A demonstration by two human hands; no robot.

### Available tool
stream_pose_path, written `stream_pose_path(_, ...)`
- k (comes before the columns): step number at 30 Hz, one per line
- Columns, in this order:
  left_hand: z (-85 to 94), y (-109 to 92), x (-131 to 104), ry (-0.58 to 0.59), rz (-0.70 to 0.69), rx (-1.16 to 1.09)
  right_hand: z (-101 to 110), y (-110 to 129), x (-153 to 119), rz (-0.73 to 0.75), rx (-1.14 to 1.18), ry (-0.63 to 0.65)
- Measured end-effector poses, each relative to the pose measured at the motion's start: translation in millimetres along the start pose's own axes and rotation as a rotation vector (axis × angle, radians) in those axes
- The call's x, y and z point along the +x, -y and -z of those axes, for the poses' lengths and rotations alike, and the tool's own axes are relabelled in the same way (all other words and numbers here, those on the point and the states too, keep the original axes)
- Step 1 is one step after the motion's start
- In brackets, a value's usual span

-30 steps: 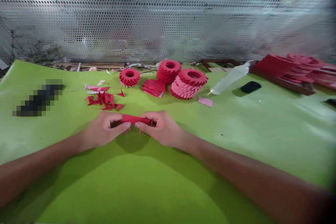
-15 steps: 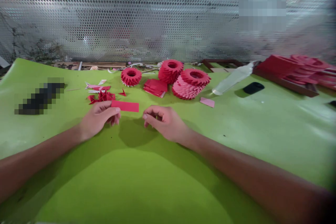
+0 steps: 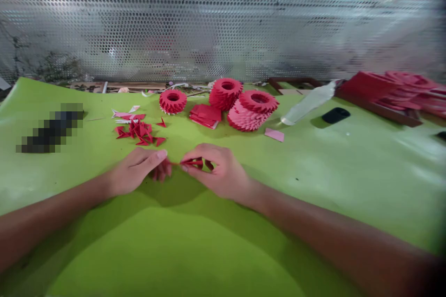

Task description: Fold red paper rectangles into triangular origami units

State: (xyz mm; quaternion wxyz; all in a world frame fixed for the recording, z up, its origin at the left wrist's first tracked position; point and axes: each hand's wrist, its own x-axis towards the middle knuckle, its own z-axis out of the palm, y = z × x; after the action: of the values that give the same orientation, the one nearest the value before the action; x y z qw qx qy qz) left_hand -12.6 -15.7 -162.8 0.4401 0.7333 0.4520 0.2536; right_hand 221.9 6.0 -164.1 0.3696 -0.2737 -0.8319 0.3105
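Both my hands are held low over the green tabletop, close together. A red paper strip (image 3: 195, 163) is between them, seen nearly edge-on. My right hand (image 3: 219, 169) pinches it between thumb and fingers, with part of it showing inside the curled fingers. At the strip's left end my left hand (image 3: 139, 169) is closed, thumb on top; its fingers are slightly blurred and cover that end. Just beyond my left hand lies a pile of small folded red paper pieces (image 3: 139, 130). A stack of red paper strips (image 3: 205, 115) lies farther back.
Behind stand a small red paper ring (image 3: 173, 101), a taller red one (image 3: 226, 93) and a red-and-pink one (image 3: 249, 113). At right are a pink paper piece (image 3: 274, 134), a clear bottle (image 3: 308, 102), a black object (image 3: 335, 115) and a tray (image 3: 393, 113) of red paper.
The red strip, flat in my left hand before, is now turned edge-on between both hands. My right hand has closed on it, and my left hand has come nearer to me.
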Motion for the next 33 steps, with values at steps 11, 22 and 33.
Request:
stream_pose_path(11, -1.7, 0.1, 4.2, -0.078, 0.008, 0.129, -3.2, -1.7, -3.1, 0.15, 0.045, 0.193)
stream_pose_path(22, -5.1, -8.7, -0.6, -0.162, -0.087, 0.281, -2.5, 0.2, -0.2, -0.038, -0.15, 0.158)
stream_pose_path(33, -4.1, -7.0, -1.4, -0.135, -0.106, 0.287, -3.7, 0.7, -2.5, -0.006, -0.222, 0.106)
